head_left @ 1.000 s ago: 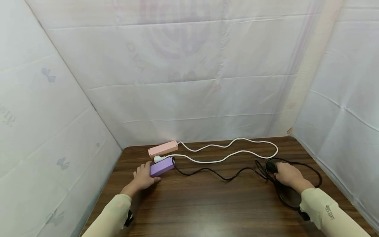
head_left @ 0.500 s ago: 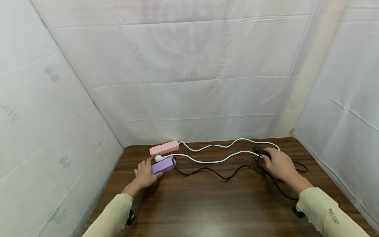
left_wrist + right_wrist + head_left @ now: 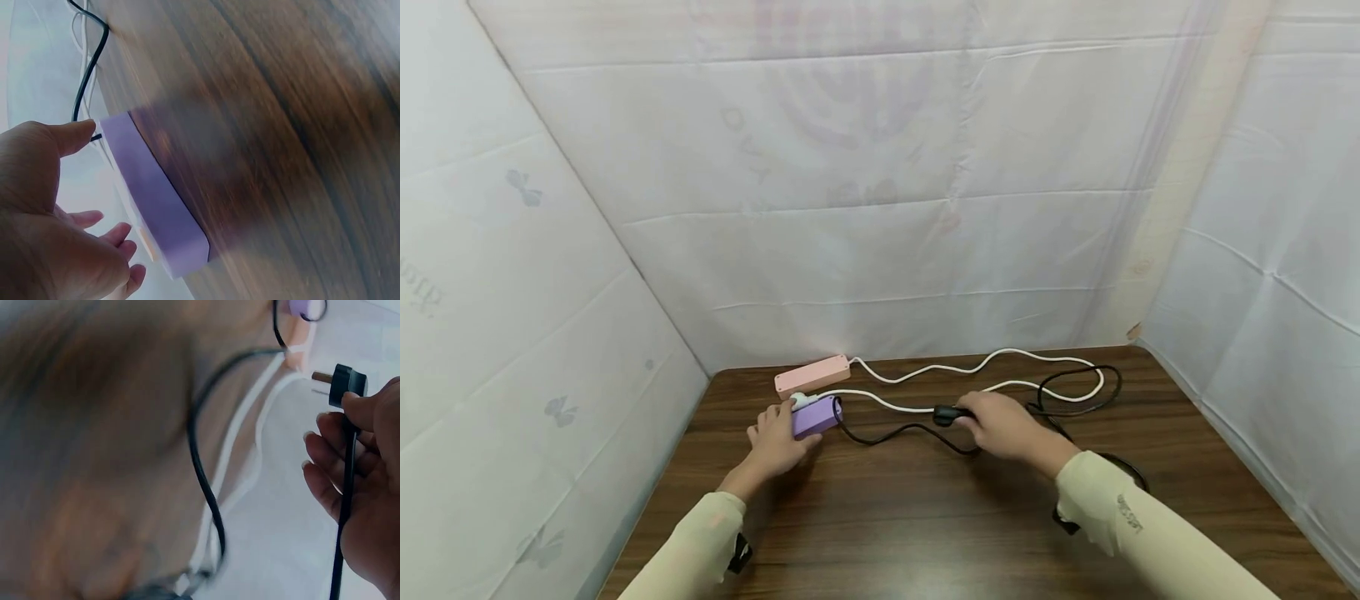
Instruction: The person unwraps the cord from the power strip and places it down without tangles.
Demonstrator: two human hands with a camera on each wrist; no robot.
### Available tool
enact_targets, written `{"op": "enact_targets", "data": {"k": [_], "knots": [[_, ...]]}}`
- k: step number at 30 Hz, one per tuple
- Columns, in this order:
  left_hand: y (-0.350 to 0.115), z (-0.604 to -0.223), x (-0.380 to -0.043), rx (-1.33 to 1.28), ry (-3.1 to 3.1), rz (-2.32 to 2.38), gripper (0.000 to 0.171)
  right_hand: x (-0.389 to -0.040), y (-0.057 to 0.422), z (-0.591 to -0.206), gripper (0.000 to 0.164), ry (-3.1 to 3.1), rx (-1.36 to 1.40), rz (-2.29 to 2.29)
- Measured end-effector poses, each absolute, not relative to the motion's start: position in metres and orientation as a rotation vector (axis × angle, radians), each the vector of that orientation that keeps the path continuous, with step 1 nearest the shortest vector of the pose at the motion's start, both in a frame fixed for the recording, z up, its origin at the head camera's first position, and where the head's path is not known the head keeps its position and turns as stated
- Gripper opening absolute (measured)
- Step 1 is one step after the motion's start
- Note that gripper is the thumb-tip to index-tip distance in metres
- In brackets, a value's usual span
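Note:
Around the left end of a purple power strip (image 3: pixel 817 416) my left hand (image 3: pixel 773 443) rests, thumb on the near side and fingers on the far side. The left wrist view has the strip's long side face (image 3: pixel 153 194) toward the camera. My right hand (image 3: pixel 1013 427) pinches a black plug (image 3: pixel 347 385) between thumb and fingers, prongs pointing away from the palm. Its black cord (image 3: pixel 345 487) runs down across the palm. In the head view the plug is over the middle of the table, right of the purple strip. A white plug (image 3: pixel 799 401) lies by my left fingertips.
A pink power strip (image 3: pixel 811 376) lies behind the purple one, near the table's back edge. Its white cord (image 3: pixel 1022 352) loops to the right and returns to the white plug. Loose black cord (image 3: pixel 1116 392) crosses it at right. White fabric walls (image 3: pixel 880 275) enclose the brown table (image 3: pixel 865 517).
My right hand has carried the black plug leftward from the right side to mid-table, its cord trailing. The left hand has shifted slightly right along the purple power strip, its fingers closer to the white plug.

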State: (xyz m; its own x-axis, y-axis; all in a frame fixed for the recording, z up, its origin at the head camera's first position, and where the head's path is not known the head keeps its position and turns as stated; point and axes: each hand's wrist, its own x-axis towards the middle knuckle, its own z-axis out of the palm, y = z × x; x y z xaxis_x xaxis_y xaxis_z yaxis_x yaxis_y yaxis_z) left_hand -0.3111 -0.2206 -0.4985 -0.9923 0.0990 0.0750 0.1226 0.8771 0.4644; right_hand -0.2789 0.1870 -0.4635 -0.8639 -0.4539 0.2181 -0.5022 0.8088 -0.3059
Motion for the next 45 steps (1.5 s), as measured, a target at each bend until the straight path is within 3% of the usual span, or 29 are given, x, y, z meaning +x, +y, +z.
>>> {"op": "enact_targets", "data": {"k": [15, 26, 30, 36, 41, 45], "knots": [[-0.197, -0.494, -0.307, -0.147, -2.916, -0.773, 0.079, -0.281, 0.147, -0.505, 0.026, -2.93, 0.883, 0.458], [-0.175, -0.484, -0.304, -0.253, -2.881, -0.879, 0.072, -0.276, 0.164, -0.496, 0.011, -2.911, 0.877, 0.588], [-0.154, -0.477, -0.295, -0.438, -2.842, -0.942, 0.067, -0.276, 0.187, -0.487, 0.011, -2.821, 0.763, 0.633], [-0.115, -0.469, -0.276, -0.916, -2.84, -0.912, 0.059, -0.271, 0.234, -0.473, 0.013, -2.778, 0.628, 0.719], [-0.085, -0.472, -0.265, -1.252, -2.972, -0.602, 0.062, -0.265, 0.259, -0.467, 0.015, -2.937, 0.737, 0.745], [-0.071, -0.482, -0.265, -1.31, -2.953, -0.263, 0.054, -0.258, 0.261, -0.474, 0.016, -3.01, 0.831, 0.539]]}}
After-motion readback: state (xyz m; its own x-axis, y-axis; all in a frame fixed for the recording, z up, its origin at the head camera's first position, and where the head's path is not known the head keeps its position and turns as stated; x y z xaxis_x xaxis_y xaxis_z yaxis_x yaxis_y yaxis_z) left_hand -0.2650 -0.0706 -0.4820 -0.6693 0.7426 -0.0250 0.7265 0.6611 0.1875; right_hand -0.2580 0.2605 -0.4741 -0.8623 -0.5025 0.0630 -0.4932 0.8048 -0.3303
